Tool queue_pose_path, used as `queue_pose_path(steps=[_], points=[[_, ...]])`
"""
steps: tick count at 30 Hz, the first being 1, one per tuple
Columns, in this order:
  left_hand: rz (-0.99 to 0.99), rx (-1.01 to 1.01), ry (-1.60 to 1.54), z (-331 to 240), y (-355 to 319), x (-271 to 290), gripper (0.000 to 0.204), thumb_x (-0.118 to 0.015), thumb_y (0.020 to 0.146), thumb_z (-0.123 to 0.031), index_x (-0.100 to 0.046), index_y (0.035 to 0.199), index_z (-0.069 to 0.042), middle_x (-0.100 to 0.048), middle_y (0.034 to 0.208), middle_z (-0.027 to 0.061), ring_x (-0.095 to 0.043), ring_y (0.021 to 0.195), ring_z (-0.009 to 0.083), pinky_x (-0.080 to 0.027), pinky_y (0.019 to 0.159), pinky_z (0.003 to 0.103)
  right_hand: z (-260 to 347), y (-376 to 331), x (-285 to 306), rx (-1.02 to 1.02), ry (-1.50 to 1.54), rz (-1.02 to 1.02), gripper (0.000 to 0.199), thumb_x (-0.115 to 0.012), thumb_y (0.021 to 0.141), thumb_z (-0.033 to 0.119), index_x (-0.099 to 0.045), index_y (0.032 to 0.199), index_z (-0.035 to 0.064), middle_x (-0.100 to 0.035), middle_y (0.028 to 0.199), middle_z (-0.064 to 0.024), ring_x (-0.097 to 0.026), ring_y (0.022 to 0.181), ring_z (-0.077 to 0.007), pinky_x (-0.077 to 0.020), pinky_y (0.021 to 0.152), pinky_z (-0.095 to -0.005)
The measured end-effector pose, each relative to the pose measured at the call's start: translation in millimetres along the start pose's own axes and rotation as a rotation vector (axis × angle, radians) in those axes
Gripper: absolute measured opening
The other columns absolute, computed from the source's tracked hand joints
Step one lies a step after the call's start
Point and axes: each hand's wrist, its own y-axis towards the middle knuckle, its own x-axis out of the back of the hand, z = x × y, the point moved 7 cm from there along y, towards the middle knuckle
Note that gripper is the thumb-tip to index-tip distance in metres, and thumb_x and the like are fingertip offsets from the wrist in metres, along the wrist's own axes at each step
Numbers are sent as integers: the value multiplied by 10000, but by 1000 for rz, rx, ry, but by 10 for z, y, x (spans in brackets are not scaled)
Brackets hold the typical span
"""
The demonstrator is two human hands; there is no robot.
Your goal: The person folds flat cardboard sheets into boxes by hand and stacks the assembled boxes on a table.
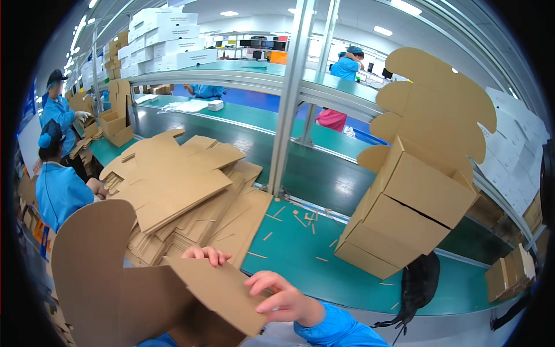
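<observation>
We have a part-folded cardboard box (pixel 153 295) at the lower left, close in front of us, its tall rounded flap (pixel 89 248) standing up on its left side. If we swung the box, that flap could catch the pile of flat cardboard blanks (pixel 173 185) beyond it, and the loosely fanned pile might slide. Our left hand (pixel 207 255) hooks its fingers over the far edge of a panel (pixel 219 289) of the box; the thumb is hidden, so we cannot tell whether it pinches. Our right hand (pixel 283 296), apart from the left, is loosely spread, fingertips at the panel's right end. Uneven pressure between them might, we judge, skew the panel or crease it off its fold.

Around us, from the left, two co-workers in blue (pixel 65 188) stand near an upright brown carton (pixel 115 128). White boxes (pixel 167 43) are stacked on a raised shelf (pixel 243 75) behind the pile, and a metal post (pixel 287 104) rises beside it. The green table (pixel 295 283) is strewn with cardboard scraps (pixel 321 259); one caught under a box could tilt it. Beyond the shelf, another person in blue (pixel 346 69) stands under ceiling lights. To the right, formed boxes (pixel 393 228) stand stacked, a wide lid (pixel 439 104) raised; a bump could topple them. A black cloth item (pixel 420 283) hangs over the table's near edge.
</observation>
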Motion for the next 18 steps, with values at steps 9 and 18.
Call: queue_pose_path(steps=[9, 18], points=[[60, 68, -118, 1052, 289, -369, 376, -282, 993, -220, -527, 1245, -86, -594, 1074, 181, -526, 1065, 337, -248, 1069, 530, 557, -307, 271, 110, -283, 198, 357, -541, 779, 80, -580, 1124, 166, -521, 1286, -125, -433, 1247, -405, -112, 1076, -614], [64, 110, 58, 687, 95, -180, 436, -309, 992, -262, -619, 1033, 41, -630, 993, 199, -534, 1073, 357, -287, 1047, 495, 414, 272, -117, 130, -242, 258, 281, -601, 806, 124, -558, 1082, 146, -547, 1201, -146, -552, 1107, -403, -176, 1059, -619]])
